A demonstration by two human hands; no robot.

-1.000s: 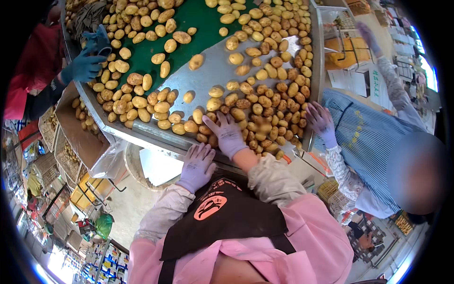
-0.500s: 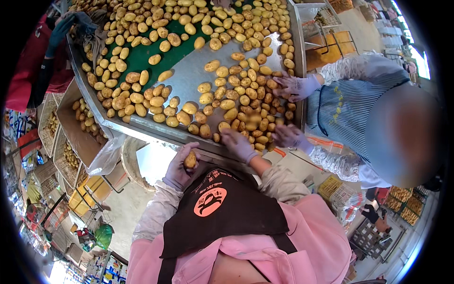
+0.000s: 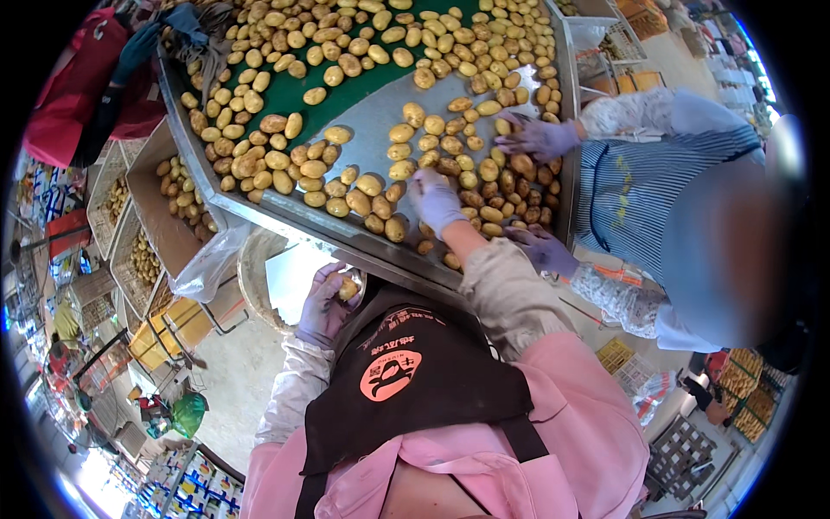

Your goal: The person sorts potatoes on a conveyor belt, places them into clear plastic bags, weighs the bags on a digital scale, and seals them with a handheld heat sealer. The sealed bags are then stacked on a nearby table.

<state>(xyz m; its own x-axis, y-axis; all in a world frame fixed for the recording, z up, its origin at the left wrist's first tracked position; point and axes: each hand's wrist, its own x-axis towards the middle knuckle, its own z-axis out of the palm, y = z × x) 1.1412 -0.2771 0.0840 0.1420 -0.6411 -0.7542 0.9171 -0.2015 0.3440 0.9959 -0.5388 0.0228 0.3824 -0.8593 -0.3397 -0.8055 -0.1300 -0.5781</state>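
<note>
My left hand (image 3: 323, 309), in a pale lilac glove, is closed around a single yellow-brown potato (image 3: 348, 289) in front of the sorting table's near edge. My right hand (image 3: 437, 201), gloved alike, reaches over the metal table (image 3: 372, 156) and rests among the loose potatoes (image 3: 369, 184). Its fingers bend down, their tips hidden, so whether they grip a potato does not show. Brownish potatoes (image 3: 523, 164) crowd the right corner, beside a co-worker's two gloved hands (image 3: 545, 138).
A co-worker in a striped apron (image 3: 627, 190) stands at the right edge. Another person in red (image 3: 78, 95) is at the far left. Below the table's left side stand a cardboard box of potatoes (image 3: 156, 208), a round bin (image 3: 252, 277) and yellow crates (image 3: 177, 329).
My right hand has moved forward and left, farther onto the table among the potatoes. My left hand still holds its potato. The view has shifted slightly, and the co-worker's hands have moved a little.
</note>
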